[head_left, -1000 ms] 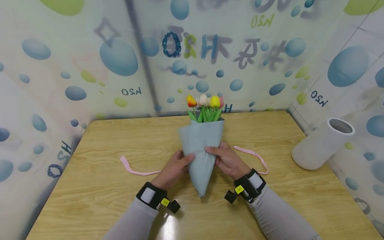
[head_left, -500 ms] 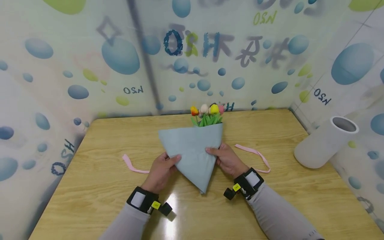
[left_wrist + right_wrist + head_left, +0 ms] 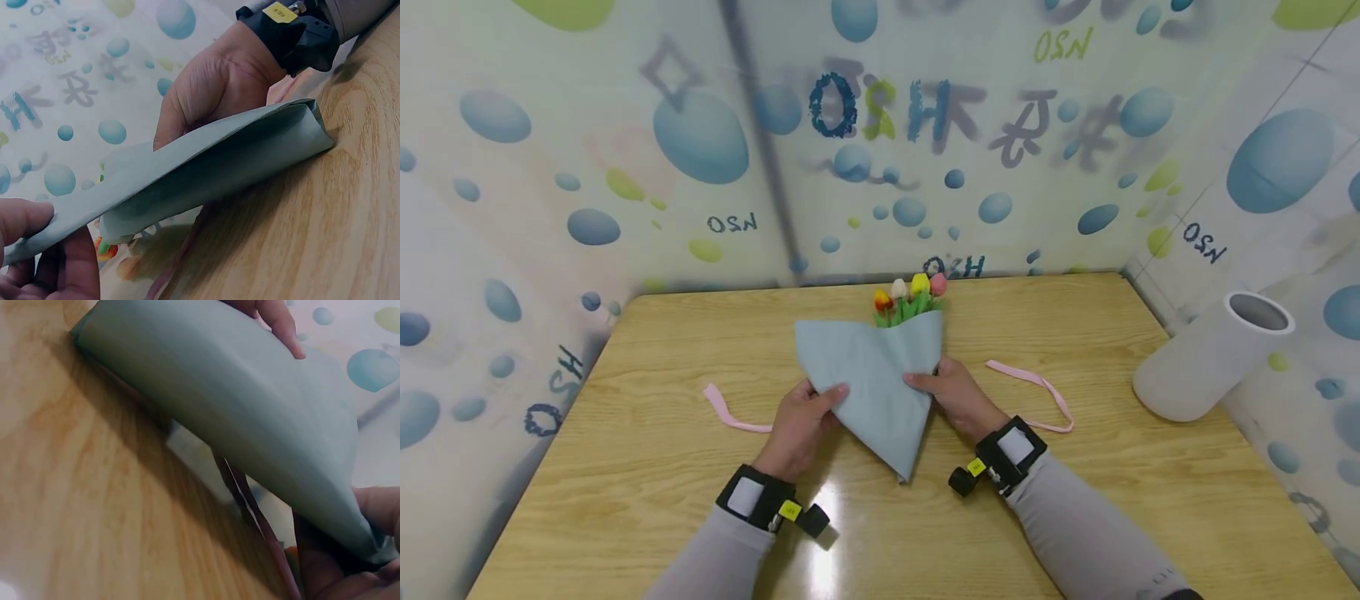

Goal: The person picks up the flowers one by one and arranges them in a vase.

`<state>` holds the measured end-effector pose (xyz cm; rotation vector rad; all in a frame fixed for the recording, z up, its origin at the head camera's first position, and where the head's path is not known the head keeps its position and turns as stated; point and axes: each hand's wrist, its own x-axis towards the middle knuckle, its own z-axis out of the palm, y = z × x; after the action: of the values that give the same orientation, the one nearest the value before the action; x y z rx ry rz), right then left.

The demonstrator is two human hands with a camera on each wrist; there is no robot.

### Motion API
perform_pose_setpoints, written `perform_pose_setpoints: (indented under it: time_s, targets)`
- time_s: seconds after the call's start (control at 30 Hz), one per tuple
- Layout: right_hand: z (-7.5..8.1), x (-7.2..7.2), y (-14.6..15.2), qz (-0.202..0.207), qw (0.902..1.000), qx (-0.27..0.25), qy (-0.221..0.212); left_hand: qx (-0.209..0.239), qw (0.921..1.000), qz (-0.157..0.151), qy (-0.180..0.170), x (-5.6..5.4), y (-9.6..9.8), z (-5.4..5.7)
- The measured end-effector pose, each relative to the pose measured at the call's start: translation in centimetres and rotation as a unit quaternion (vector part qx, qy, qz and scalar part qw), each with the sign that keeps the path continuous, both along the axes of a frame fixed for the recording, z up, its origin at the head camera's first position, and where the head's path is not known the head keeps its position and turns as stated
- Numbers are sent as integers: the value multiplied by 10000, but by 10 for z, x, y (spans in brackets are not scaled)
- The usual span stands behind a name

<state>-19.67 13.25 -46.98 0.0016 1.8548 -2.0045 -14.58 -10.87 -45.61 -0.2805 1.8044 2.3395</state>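
A bouquet of artificial tulips [image 3: 919, 292] in orange, white, yellow and pink pokes out of a sheet of pale blue wrapping paper [image 3: 868, 367]. The paper narrows to a point near me. My left hand [image 3: 801, 423] pinches the left edge of the paper, thumb on top and fingers beneath; the left wrist view shows this edge of the wrapping paper [image 3: 81, 215] as a loose flap. My right hand [image 3: 964, 398] grips the rolled right side, its thumb on the front. The stems are hidden inside the paper.
A pink ribbon [image 3: 1033, 382] lies across the wooden table [image 3: 662, 500] behind the bouquet, one end showing at each side. On the right stands a white vase [image 3: 1187, 375]. Patterned fabric walls [image 3: 700, 142] rise at the back and sides.
My left hand has moved left, drawing the paper flap out wide from the bouquet. My right hand has then shifted slightly left, and the tulips have come lower and a little left.
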Motion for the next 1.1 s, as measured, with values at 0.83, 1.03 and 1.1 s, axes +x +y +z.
perform_pose_setpoints:
  time_s: [0.83,1.03,1.1]
  targets:
    - [7,-4,7,-391,9896,1229,641,-2424,9561,674,1502,13,9,27]
    - [12,-3,19,-278,9868,1348,855,-2309,9507,289,2050,22,26,40]
    - [13,-2,23,-278,9876,1280,864,-2114,9565,66,2007,24,33,41]
